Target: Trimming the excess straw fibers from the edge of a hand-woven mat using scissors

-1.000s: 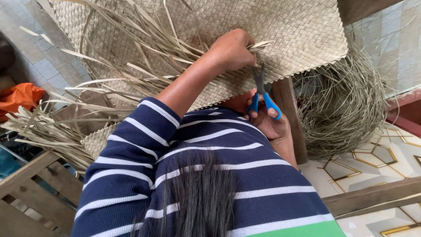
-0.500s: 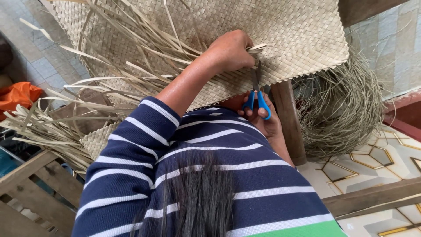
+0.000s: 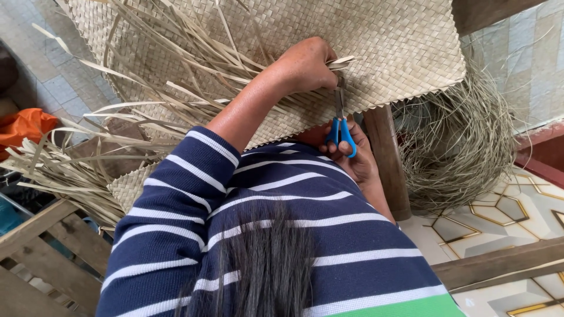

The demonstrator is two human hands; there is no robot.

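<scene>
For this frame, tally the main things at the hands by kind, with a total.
Woven mat: 1
Scissors with blue handles: 1
Bundle of loose trimmed fibres: 1
Hands at work, left hand gripping strips, right hand holding the scissors: 2
Total: 5

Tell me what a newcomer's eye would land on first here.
First, the blue-handled scissors at centre, gripped in the right hand, blades pointing up at the edge of a large woven mat. Just above, the left hand pinches loose pale strips that fan out to the left. A tangled heap of thin fibres lies at right.
</scene>
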